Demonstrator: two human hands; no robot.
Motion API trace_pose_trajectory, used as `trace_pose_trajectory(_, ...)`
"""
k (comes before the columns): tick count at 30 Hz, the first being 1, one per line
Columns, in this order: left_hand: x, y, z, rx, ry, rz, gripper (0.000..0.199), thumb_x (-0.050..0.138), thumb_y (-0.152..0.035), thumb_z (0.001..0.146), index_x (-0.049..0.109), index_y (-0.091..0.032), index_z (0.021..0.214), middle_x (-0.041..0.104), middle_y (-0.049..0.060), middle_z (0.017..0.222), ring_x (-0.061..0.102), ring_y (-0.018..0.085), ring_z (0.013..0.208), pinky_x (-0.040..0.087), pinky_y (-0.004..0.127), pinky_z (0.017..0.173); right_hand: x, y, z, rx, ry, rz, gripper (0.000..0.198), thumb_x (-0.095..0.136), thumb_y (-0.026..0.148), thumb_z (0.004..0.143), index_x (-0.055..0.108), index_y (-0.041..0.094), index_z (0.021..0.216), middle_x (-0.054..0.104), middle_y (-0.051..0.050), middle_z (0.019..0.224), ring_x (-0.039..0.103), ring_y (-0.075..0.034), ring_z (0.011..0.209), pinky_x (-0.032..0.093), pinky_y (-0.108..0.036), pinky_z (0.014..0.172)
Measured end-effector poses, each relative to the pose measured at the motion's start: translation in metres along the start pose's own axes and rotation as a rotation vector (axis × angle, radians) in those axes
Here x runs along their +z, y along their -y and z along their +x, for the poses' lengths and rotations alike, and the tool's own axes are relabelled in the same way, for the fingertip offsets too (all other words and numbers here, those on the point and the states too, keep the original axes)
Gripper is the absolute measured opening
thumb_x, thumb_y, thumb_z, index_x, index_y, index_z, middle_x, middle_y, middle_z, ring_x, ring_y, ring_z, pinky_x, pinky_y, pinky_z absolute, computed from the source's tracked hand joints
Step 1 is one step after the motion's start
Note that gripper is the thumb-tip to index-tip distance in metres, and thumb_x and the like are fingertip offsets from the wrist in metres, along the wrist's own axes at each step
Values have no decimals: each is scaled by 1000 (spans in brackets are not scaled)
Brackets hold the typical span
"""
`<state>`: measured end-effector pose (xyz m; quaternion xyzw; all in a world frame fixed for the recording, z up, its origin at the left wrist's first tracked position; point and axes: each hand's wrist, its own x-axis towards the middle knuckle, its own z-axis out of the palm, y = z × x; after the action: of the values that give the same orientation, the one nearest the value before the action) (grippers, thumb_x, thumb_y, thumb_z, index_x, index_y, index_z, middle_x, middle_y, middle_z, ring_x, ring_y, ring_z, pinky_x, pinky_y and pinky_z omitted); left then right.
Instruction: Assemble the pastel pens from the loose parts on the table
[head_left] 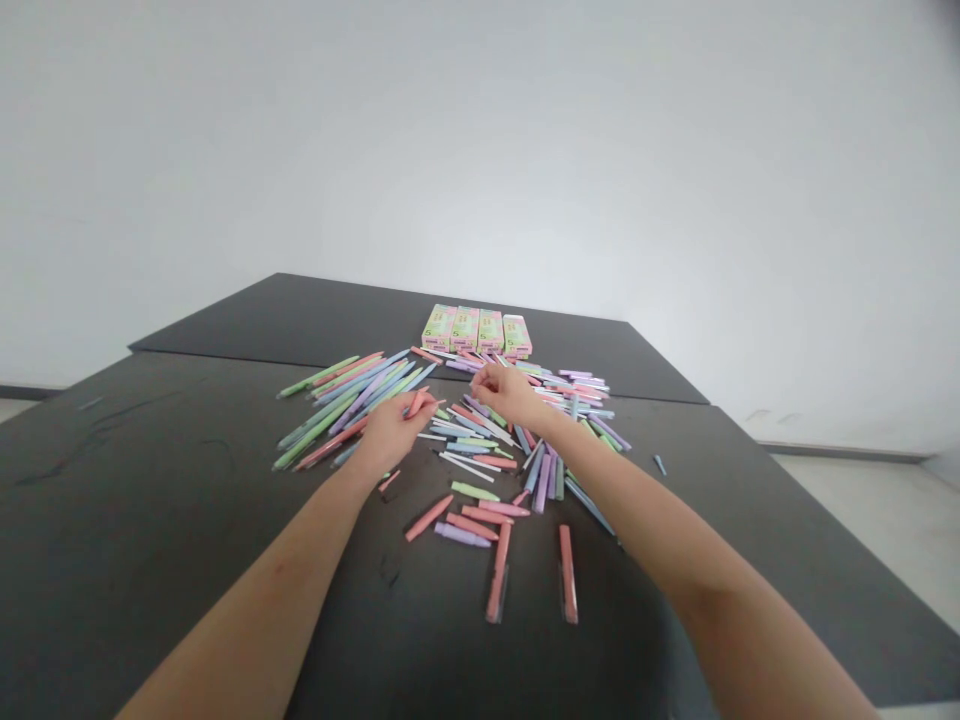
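My left hand [391, 428] is closed around a pink pen barrel [416, 403], with a thin piece sticking out toward the right. Beside it on the left lies a pile of long assembled pens [352, 400] in green, pink, blue and purple. My right hand [510, 393] hovers over the loose pen parts, its fingertips pinched together; whether anything is between them is too small to make out. Under and around it are white refills [469, 467] and coloured barrels [541, 480]. Closer to me lie short pink barrel pieces [430, 517], a green one [475, 491] and a purple one [462, 535].
Several green and pink boxes [465, 328] stand in a row behind the parts on the black table [187, 500]. Two pink pieces with clear clips [568, 575] lie near me. A small blue piece [659, 465] sits apart at the right. A white wall [480, 150] rises behind.
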<state>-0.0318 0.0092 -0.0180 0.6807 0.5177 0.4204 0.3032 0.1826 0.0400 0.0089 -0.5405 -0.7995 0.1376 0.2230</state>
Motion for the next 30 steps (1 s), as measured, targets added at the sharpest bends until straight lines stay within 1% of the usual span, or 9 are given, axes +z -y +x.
trace_pose_trajectory(3,6,-12,-6,56,51,-103,27,61,-44,77,65,-17,75,71,2,70,59,16,58,47,27,61,1,8,-20,17,-61,393,26,52,25,85,65,16,106,70,-1,78,59,-12,64,44,-23,61)
trace_pose_trajectory(6,8,-26,-13,86,114,-164,25,60,-40,80,68,-17,79,63,-1,54,57,15,52,47,27,60,-2,15,-39,47,-42,601,26,54,29,85,66,15,103,69,-3,78,58,-11,63,44,-23,59)
trace_pose_trajectory(10,9,-39,-19,106,195,-202,26,60,-36,82,72,-15,92,46,-6,37,53,15,45,45,26,57,-9,21,-60,32,-81,708,28,58,34,85,68,14,102,67,-3,77,55,-11,61,43,-23,58)
trace_pose_trajectory(13,11,-42,-21,115,217,-220,29,60,-36,83,73,-14,97,46,-5,37,52,15,44,44,26,56,-10,22,-68,1,-122,718,26,60,34,84,71,16,99,66,-4,78,55,-12,64,43,-24,59)
trace_pose_trajectory(17,15,-41,-23,107,213,-209,33,59,-39,83,73,-15,101,52,-3,41,57,17,50,47,29,59,-2,18,-71,-16,-138,786,24,62,33,83,70,17,99,64,-2,74,55,-11,63,44,-24,60)
trace_pose_trajectory(19,17,-41,-23,109,216,-206,33,59,-39,84,73,-15,102,58,-1,47,62,20,59,50,31,64,1,17,-72,-22,-139,811,22,62,32,83,68,17,97,63,-1,73,54,-11,61,44,-23,59)
trace_pose_trajectory(23,20,-37,-23,173,228,-221,31,59,-39,84,72,-15,98,74,6,83,67,23,89,50,33,84,3,17,-74,-51,-141,806,18,62,32,83,68,17,92,61,0,70,52,-10,60,43,-23,59)
trace_pose_trajectory(25,21,-34,-22,195,227,-217,30,59,-40,85,72,-15,96,74,8,97,66,23,94,49,32,88,1,19,-76,-66,-138,822,17,62,31,83,68,17,92,60,1,69,52,-10,59,42,-23,59)
trace_pose_trajectory(30,21,-33,-22,205,230,-223,29,58,-38,86,72,-15,97,73,8,103,66,22,95,48,31,90,-2,19,-78,-62,-152,831,16,62,30,83,68,17,91,59,1,69,50,-10,59,41,-23,59)
